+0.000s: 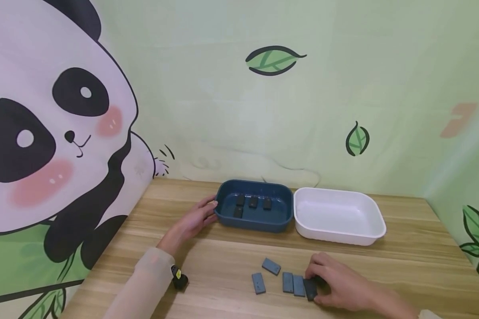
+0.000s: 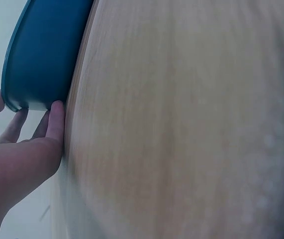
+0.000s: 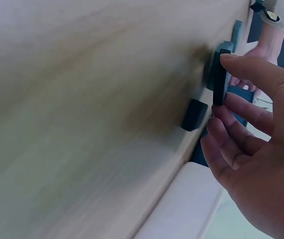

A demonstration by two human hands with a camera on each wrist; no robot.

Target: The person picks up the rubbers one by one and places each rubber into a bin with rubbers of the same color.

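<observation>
My left hand (image 1: pixel 197 217) rests against the left end of a dark blue tray (image 1: pixel 251 225), fingertips touching its rim and outer wall; the left wrist view shows the blue tray's end (image 2: pixel 42 59) above the fingers. Several small black blocks (image 1: pixel 267 204) lie inside this tray. Down on the table, my right hand (image 1: pixel 339 283) pinches a thin black rectangular block (image 3: pixel 220 82) between thumb and fingers, holding it on edge in the right wrist view. Just left of that hand, two blue-grey rectangular blocks (image 1: pixel 298 286) lie side by side.
Another blue-grey block (image 1: pixel 258 283) and an angled one (image 1: pixel 271 266) lie farther left on the wooden table (image 1: pixel 219 274). A white tray (image 1: pixel 339 237) stands right beside the blue one. Behind both trays rises a green printed backdrop (image 1: pixel 207 110).
</observation>
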